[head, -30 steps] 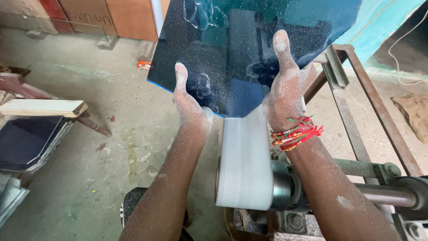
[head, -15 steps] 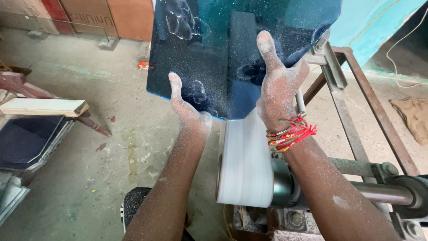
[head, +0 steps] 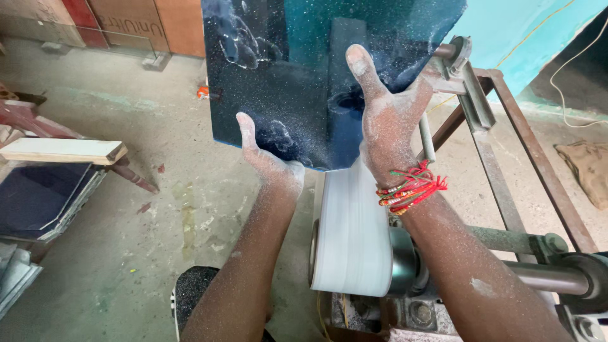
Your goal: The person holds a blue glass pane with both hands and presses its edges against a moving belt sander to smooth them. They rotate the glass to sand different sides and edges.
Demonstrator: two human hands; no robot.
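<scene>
A dark blue glossy panel (head: 285, 76), dusty and smeared with white prints, stands on edge on a white sanding belt (head: 351, 234). My left hand (head: 269, 158) presses flat against the panel's lower left part, fingers up. On the panel's right side my right hand (head: 386, 114) is pressed flat, with red thread bands on the wrist. Both hands and forearms are coated in white dust. The panel's lower edge meets the belt between my hands.
A rusty metal frame (head: 506, 145) and the belt's drive shaft (head: 544, 272) lie to the right. On the left are a wooden board (head: 60, 151) and stacked dark sheets (head: 41, 202). Cardboard boxes (head: 136, 22) stand at the back. My shoe (head: 193, 294) rests on the concrete floor.
The panel has turned clockwise, its left edge now nearly upright. Both hands shifted with it, the right hand moving left and down on the panel.
</scene>
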